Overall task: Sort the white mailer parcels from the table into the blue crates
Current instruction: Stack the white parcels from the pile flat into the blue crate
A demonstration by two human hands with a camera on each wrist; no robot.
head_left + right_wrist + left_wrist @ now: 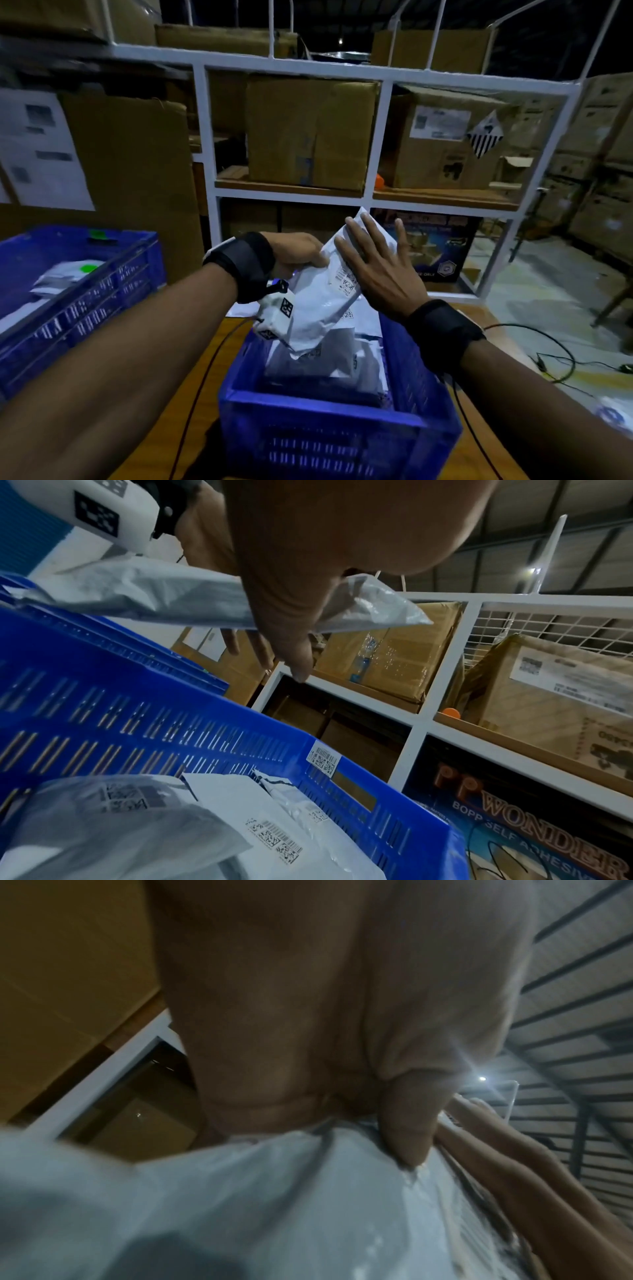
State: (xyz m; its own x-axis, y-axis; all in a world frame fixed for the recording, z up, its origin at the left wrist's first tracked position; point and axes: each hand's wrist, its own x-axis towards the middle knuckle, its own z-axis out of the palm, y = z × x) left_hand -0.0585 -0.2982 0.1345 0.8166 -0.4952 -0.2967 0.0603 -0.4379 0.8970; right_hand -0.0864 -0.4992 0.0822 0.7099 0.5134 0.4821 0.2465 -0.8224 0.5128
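Both hands meet on one crinkled white plastic mailer parcel [320, 291] above the near blue slatted crate [329, 411]: left hand [294, 251] pinches its upper edge, right hand [378, 265] lies flat against its face. It looks light, limp and slippery; gripping an edge seems safest.

I can read "WONDER" and "BOPP SELF ADHESIV…" on the dark printed carton [534, 829] on the bottom shelf — the barcode labels on the white mailer parcels [219, 840] and the blue crate [240, 750] stay illegible.
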